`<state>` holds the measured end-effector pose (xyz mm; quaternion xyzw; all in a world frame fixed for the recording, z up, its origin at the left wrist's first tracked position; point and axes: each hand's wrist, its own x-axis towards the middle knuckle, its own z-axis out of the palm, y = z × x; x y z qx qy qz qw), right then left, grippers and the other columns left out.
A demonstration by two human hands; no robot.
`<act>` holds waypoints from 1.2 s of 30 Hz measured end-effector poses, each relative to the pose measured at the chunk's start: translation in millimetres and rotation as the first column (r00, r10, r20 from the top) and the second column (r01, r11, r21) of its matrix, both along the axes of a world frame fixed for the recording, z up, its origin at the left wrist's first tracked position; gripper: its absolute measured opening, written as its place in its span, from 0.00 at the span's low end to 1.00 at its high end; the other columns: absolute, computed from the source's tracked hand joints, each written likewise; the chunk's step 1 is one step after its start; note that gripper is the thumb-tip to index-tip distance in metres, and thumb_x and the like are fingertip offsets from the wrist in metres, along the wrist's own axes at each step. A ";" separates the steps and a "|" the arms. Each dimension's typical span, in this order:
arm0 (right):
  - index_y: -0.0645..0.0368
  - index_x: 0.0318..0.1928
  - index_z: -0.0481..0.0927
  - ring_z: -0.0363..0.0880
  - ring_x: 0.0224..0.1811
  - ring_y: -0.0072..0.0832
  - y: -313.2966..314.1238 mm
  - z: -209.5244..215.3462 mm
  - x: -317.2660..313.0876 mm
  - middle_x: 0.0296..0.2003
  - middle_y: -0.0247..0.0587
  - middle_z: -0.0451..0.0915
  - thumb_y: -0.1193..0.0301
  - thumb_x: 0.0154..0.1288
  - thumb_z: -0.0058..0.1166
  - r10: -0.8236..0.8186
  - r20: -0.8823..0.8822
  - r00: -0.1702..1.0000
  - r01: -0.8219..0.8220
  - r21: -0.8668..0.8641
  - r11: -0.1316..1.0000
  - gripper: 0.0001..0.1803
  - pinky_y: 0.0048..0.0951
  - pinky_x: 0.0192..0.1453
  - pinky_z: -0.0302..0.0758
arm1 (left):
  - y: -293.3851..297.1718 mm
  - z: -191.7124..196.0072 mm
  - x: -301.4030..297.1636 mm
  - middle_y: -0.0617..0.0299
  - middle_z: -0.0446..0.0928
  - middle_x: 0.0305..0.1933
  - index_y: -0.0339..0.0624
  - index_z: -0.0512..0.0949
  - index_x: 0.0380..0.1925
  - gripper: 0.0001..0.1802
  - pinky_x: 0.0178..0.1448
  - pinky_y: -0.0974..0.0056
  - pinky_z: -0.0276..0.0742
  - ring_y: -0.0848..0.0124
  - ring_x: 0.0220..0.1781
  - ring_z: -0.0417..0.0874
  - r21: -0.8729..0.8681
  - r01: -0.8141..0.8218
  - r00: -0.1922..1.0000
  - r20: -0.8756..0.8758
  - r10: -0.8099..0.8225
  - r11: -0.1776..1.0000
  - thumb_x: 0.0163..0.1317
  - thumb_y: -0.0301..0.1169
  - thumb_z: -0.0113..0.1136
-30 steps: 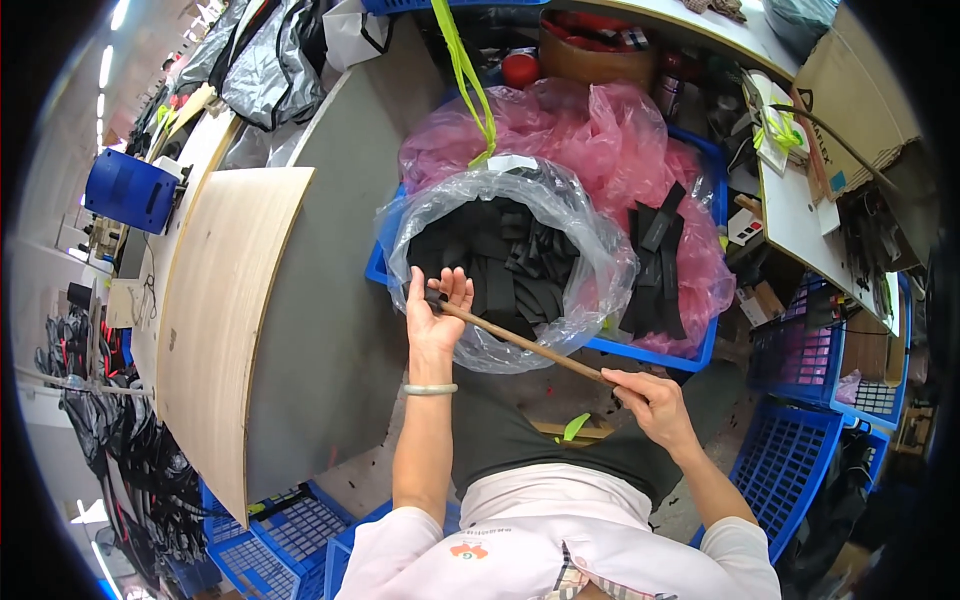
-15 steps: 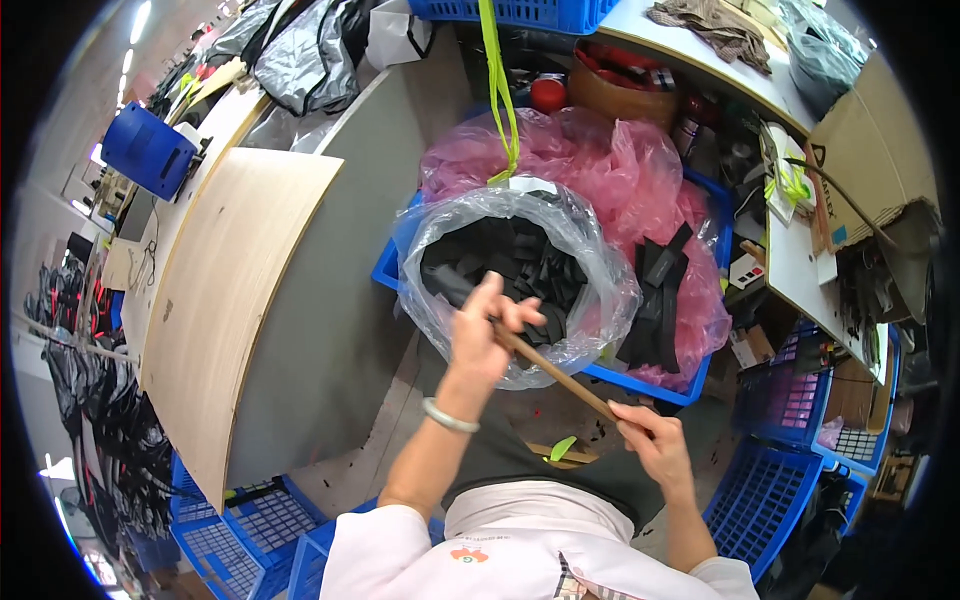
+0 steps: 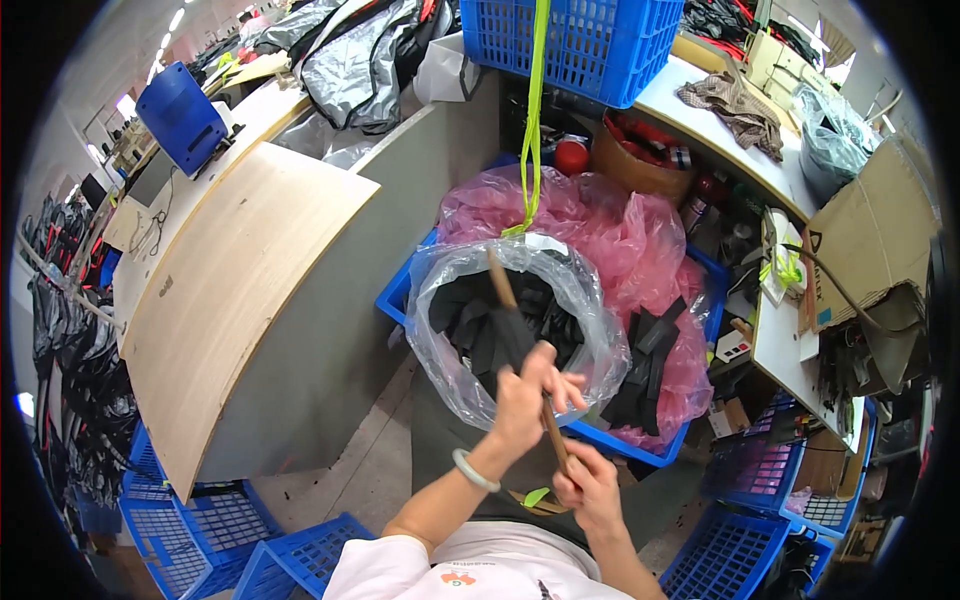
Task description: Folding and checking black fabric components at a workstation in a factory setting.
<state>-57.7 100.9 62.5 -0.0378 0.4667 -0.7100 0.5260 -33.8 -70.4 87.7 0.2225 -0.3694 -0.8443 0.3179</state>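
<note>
A thin wooden stick [image 3: 556,440] slants up from my waist to over the bagged tub. My right hand [image 3: 590,484] is closed around its lower end. Around the stick's middle sits a black fabric piece [image 3: 514,338], which looks like a sleeve. My left hand [image 3: 528,398] is at this piece's lower end, thumb and forefinger closed there, other fingers partly spread and slightly blurred. Beyond my hands a clear plastic bag [image 3: 440,375] lines a round opening filled with black pieces [image 3: 465,315]. How firmly the left fingers grip is hard to see.
A blue crate [image 3: 640,455] holds pink plastic [image 3: 640,240] and black strips [image 3: 645,370] on the right. A yellow-green strap [image 3: 535,110] hangs above the bag. A grey board [image 3: 320,330] stands at left; blue baskets [image 3: 725,555] flank me.
The stick has swung more upright, its tip now over the bag. A black piece now shows around it. Both hands sit lower in view, the right one further left. The view has shifted.
</note>
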 end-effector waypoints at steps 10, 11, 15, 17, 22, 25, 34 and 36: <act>0.59 0.55 0.70 0.56 0.13 0.15 13.8 -7.7 -11.6 0.18 0.38 0.68 0.68 0.71 0.41 0.105 0.229 0.968 -0.093 -0.059 0.994 0.15 0.16 0.17 0.51 | -15.1 3.0 -4.9 0.54 0.70 0.16 0.41 0.67 0.21 0.33 0.51 0.49 0.72 0.56 0.22 0.76 0.130 0.079 0.960 -0.279 -0.040 0.988 0.67 0.59 0.31; 0.59 0.55 0.70 0.56 0.13 0.15 13.0 -9.3 -9.5 0.18 0.38 0.68 0.68 0.71 0.41 0.097 0.230 0.968 -0.086 -0.058 0.995 0.15 0.16 0.17 0.51 | -13.6 2.3 -6.5 0.54 0.70 0.16 0.41 0.67 0.21 0.33 0.51 0.49 0.72 0.56 0.22 0.76 0.131 0.086 0.960 -0.277 -0.047 0.988 0.67 0.59 0.31; 0.60 0.54 0.70 0.54 0.13 0.15 11.4 -13.1 -5.5 0.16 0.33 0.65 0.66 0.72 0.40 0.153 0.345 0.926 -0.119 -0.117 0.986 0.16 0.17 0.17 0.51 | -13.8 -5.3 -10.4 0.55 0.75 0.26 0.39 0.70 0.28 0.23 0.50 0.51 0.74 0.60 0.28 0.78 0.260 -0.080 0.970 -0.200 0.135 0.962 0.69 0.48 0.39; 0.61 0.51 0.72 0.52 0.13 0.15 13.2 -21.9 -6.8 0.15 0.32 0.63 0.63 0.71 0.41 0.206 0.346 0.916 -0.162 -0.150 0.975 0.17 0.18 0.16 0.50 | -18.4 -12.0 -12.4 0.55 0.76 0.27 0.42 0.71 0.28 0.13 0.47 0.55 0.77 0.64 0.27 0.79 0.264 -0.160 0.959 -0.185 0.213 0.951 0.67 0.39 0.50; 0.62 0.48 0.74 0.48 0.12 0.14 4.7 -29.7 9.6 0.13 0.27 0.57 0.62 0.71 0.41 0.117 0.419 0.900 -0.064 -0.139 0.988 0.17 0.18 0.16 0.49 | -28.9 -25.7 -14.1 0.56 0.79 0.25 0.44 0.70 0.23 0.10 0.36 0.59 0.82 0.66 0.28 0.82 0.264 -0.263 0.946 -0.120 0.302 0.928 0.61 0.29 0.59; 0.62 0.47 0.75 0.47 0.11 0.13 0.7 -37.4 12.8 0.13 0.26 0.57 0.63 0.71 0.41 0.092 0.523 0.847 -0.013 -0.154 0.988 0.16 0.18 0.16 0.48 | -32.6 -38.4 -18.1 0.55 0.79 0.25 0.44 0.70 0.23 0.10 0.36 0.59 0.82 0.66 0.27 0.82 0.196 -0.305 0.945 -0.061 0.322 0.932 0.61 0.29 0.59; 0.60 0.36 0.82 0.77 0.23 0.23 20.6 -67.6 -109.2 0.20 0.36 0.78 0.68 0.59 0.56 0.340 -0.843 0.417 0.063 0.400 0.915 0.09 0.25 0.30 0.71 | -121.3 -71.4 -1.8 0.52 0.79 0.25 0.44 0.66 0.24 0.12 0.37 0.64 0.77 0.66 0.26 0.81 -0.011 -0.698 0.708 0.136 0.693 0.716 0.61 0.29 0.59; 0.52 0.34 0.83 0.80 0.24 0.39 -9.9 -71.6 -130.5 0.19 0.42 0.78 0.62 0.56 0.58 0.462 -0.867 0.186 0.187 0.492 0.850 0.10 0.34 0.28 0.73 | -114.4 -72.2 -6.7 0.53 0.78 0.25 0.44 0.66 0.25 0.11 0.34 0.66 0.77 0.65 0.26 0.81 0.002 -0.607 0.784 0.164 0.598 0.795 0.60 0.28 0.60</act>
